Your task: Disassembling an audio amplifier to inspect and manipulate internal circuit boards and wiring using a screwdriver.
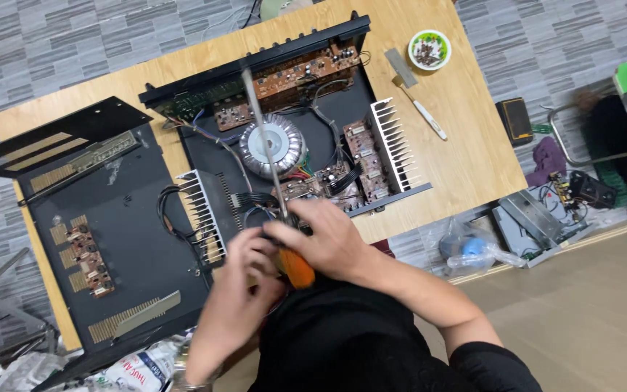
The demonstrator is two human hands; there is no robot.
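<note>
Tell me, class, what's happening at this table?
A person works over an opened amplifier on a wooden table. The right hand grips an orange-handled screwdriver, its shaft lying across the round transformer. The left hand is beside it at the amplifier's near edge. The removed cover lies alongside.

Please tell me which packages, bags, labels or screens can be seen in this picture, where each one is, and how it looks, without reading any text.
White crumpled package: bottom left, below the black cover panel, with red and dark print.
Clear plastic bag: on the floor right of the wooden table, holding something blue.
Small dark box: on the floor beyond the table's right edge, black with an orange side.
No lit screen is visible.
</note>
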